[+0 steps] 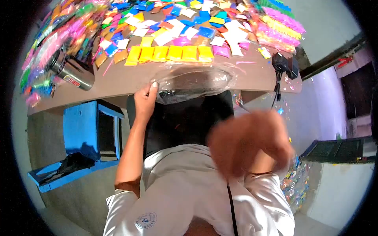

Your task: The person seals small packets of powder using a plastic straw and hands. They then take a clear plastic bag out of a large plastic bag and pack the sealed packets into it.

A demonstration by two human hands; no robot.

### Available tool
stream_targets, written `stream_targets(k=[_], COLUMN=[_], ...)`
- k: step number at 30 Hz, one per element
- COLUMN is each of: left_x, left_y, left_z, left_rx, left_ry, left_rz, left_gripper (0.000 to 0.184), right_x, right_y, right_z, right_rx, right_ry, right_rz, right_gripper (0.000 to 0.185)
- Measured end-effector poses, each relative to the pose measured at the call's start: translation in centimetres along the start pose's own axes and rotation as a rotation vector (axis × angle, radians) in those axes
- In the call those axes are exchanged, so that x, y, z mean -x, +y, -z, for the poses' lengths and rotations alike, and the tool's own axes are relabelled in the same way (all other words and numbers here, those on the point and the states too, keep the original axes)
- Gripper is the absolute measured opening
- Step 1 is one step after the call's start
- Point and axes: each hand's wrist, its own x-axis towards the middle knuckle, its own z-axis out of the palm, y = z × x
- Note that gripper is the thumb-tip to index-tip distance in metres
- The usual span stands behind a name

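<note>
My left hand point(146, 99) is closed on the left edge of a clear plastic bag point(193, 80), which lies over the table's front edge and hangs a little below it. My right hand point(250, 143) is raised close to the camera, away from the bag, and is smeared by motion; its fingers cannot be made out. Just behind the bag, several yellow packets point(169, 53) lie in a row on the brown table point(114, 83). Beyond them many small packets in blue, white, orange, pink and green are spread out.
A metal bottle point(75, 70) lies at the table's left, beside piled colourful packets point(67, 29). Stacked bright packets point(281, 23) and a black adapter with cable point(280, 63) are at the right. A blue stool point(80, 129) stands at the lower left, a black chair seat point(179, 122) below the table.
</note>
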Motion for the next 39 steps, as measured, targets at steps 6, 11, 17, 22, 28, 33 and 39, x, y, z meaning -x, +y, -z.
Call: stream_targets(k=[6, 11, 17, 22, 28, 33, 39], left_x=[0.1, 0.1, 0.4, 0.3, 0.6, 0.2, 0.3], left_y=[0.3, -0.2, -0.4, 0.6, 2.2, 1.1, 0.7], left_z=[0.2, -0.2, 0.0, 0.1, 0.5, 0.5, 0.1], left_rx=[-0.039, 0.028, 0.023, -0.014, -0.031, -0.062, -0.057], left_ry=[0.012, 0.026, 0.014, 0.019, -0.006, -0.007, 0.057], left_rz=[-0.049, -0.057, -0.02, -0.097, -0.02, -0.149, -0.247], left_gripper=[0.034, 0.032, 0.027, 0.024, 0.028, 0.026, 0.021], right_x=[-2.9, -4.9, -2.4, 1.0, -0.4, 0.7, 1.5], right_y=[-6.7, -1.5, -2.4, -0.3, 3.8, 6.1, 7.4], right_z=[-5.5, -3.8, 8.0, 20.6, 21.2, 21.0, 21.7], right_rx=[-0.116, 0.502, 1.426, 1.47, 1.594, 1.635, 1.674], right_ry=[-0.78, -0.1, 0.986, 0.865, 0.217, 0.107, 0.061], right_rz=[0.221, 0.031, -0.106, -0.344, -0.56, -0.657, -0.639], right_gripper=[0.051, 0.027, 0.015, 0.018, 0.047, 0.063, 0.054])
